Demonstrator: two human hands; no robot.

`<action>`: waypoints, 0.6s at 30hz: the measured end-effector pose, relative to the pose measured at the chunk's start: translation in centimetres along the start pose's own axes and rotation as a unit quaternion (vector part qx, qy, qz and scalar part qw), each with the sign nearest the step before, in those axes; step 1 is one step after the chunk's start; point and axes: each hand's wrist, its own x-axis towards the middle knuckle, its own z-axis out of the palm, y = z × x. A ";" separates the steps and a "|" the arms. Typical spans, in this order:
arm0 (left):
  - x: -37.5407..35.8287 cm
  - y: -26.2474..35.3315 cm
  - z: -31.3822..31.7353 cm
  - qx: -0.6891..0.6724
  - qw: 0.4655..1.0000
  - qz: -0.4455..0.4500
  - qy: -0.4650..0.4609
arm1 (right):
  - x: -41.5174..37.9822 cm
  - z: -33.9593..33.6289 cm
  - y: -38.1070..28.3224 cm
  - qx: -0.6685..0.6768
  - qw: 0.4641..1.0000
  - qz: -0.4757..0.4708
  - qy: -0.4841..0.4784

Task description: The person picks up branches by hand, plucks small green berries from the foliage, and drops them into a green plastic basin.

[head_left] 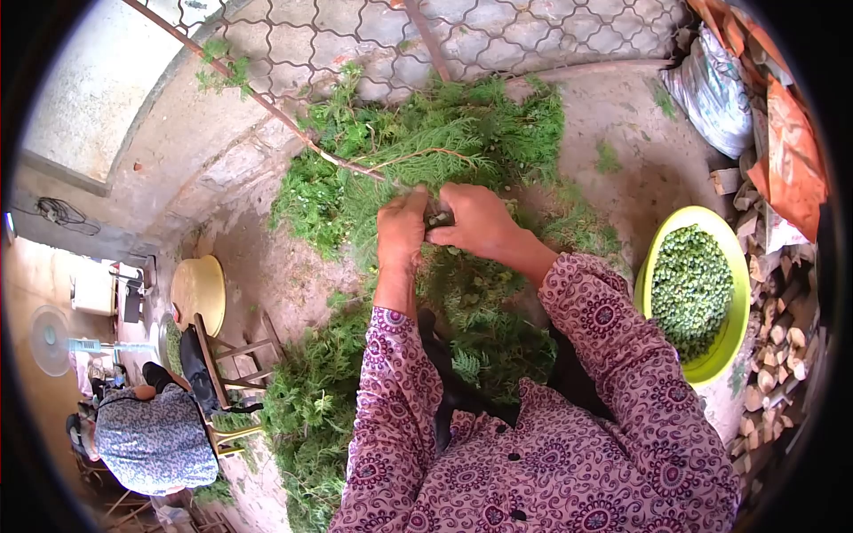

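My left hand (402,229) is closed, with its thumb side toward my right hand. Close beside it, my right hand (480,222) is also closed, its thumb and fingers bent inward. A small dark thing shows between the two hands, too hidden to name. Beneath and beyond them spreads a heap of feathery green sprigs (498,115), like conifer foliage, and a thin brown twig (426,155) lies on it. More green sprigs (306,400) lie to the left of my lap.
A yellow-green basin (641,293) of small green seeds or berries stands at right, by stacked firewood (771,377) and a white sack (715,98). Wire mesh (577,40) runs across the top. At left are a yellow tub (199,289), a wooden chair (240,355) and a seated person (151,440).
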 end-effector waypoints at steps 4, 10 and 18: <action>-0.3 0.1 0.3 -0.007 1.000 -0.010 0.004 | 0.1 0.5 0.3 -0.045 0.999 0.011 -0.009; -0.5 0.0 0.4 0.032 0.999 0.002 -0.002 | 0.0 0.9 0.6 -0.019 0.999 -0.025 0.005; -0.2 -0.6 0.4 0.035 0.999 0.021 -0.018 | 0.2 0.7 0.3 0.045 0.999 0.026 0.006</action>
